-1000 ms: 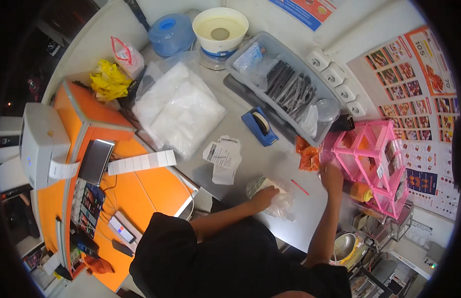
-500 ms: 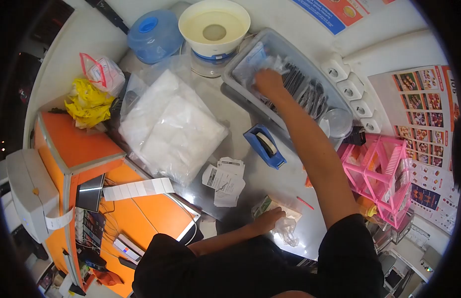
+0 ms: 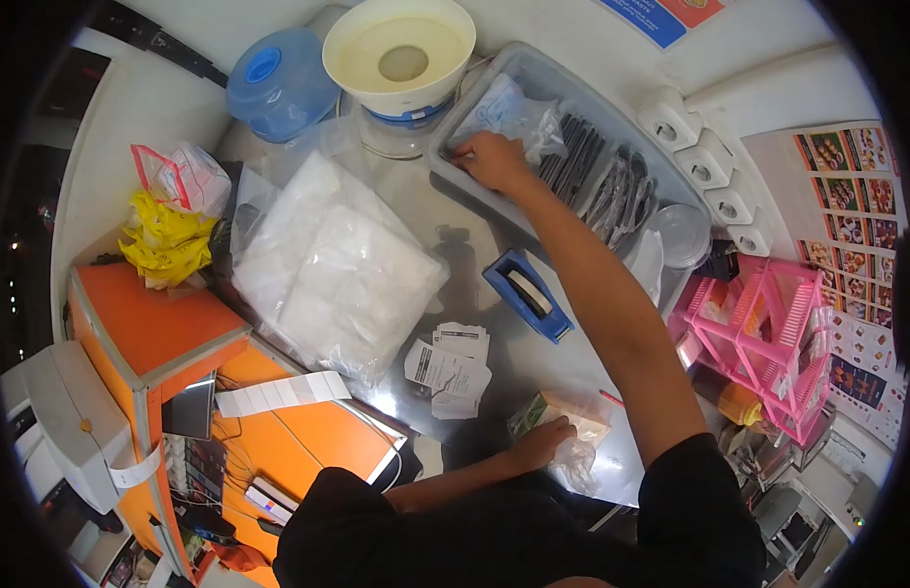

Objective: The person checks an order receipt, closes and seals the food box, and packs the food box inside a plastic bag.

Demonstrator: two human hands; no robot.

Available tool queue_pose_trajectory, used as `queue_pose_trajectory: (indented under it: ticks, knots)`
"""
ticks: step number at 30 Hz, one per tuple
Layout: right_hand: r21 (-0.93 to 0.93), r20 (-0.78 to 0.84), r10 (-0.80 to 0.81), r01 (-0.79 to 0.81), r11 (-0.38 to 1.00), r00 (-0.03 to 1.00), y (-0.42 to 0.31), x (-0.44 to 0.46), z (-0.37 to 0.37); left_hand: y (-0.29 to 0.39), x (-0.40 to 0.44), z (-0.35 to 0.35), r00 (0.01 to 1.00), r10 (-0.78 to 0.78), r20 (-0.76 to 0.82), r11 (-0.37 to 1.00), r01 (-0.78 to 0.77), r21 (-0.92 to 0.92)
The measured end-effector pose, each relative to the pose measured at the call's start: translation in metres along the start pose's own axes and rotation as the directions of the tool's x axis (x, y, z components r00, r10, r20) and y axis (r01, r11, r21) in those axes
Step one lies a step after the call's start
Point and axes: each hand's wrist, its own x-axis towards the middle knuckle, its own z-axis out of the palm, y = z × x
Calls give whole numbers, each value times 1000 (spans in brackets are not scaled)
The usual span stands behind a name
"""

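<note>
My left hand (image 3: 543,444) is closed on the bunched top of a clear plastic bag (image 3: 578,459) near the counter's front edge. A pale box with a green side (image 3: 575,412) lies in or under this bag; which one I cannot tell. My right hand (image 3: 492,160) reaches into the left end of a grey plastic bin (image 3: 437,157), its fingers bent together by the wall; what they pinch, if anything, is hidden. Beside it in the bin are clear plastic packets (image 3: 504,106), several wrapped black utensils (image 3: 572,147) and a round clear lid (image 3: 677,235).
A blue tape dispenser (image 3: 528,296) and paper slips (image 3: 450,372) lie mid-counter. To the left is a large pack of white plastic bags (image 3: 337,265). A white-bowled scale (image 3: 401,59) stands behind, a pink rack (image 3: 759,343) at right, and an orange counter (image 3: 161,314) at left.
My right hand has moved left within the bin, away from the utensils and packets to the end wall. My left hand keeps its hold on the bag. The view has shifted slightly.
</note>
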Motion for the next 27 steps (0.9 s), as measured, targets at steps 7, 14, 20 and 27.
queue_pose_trajectory:
  ticks: [7, 14, 20, 27]
  knots:
    - [34, -155, -22, 28, 999, 988, 3, -5, -4, -1, -1, 0, 999, 46, -15, 999, -46, -19]
    - [342, -388, 62, 81, 936, 919, 25, -20, -28, -5, -4, 6, 999, 46, -15, 996, -45, 76]
    - [868, -282, 243, 139, 476, 928, 32, -49, -62, 4, -6, 4, 999, 39, -26, 995, -37, 88]
    - [938, -222, 275, 128, 322, 935, 18, -142, -125, -47, -9, 26, 978, 181, -103, 967, -158, 198]
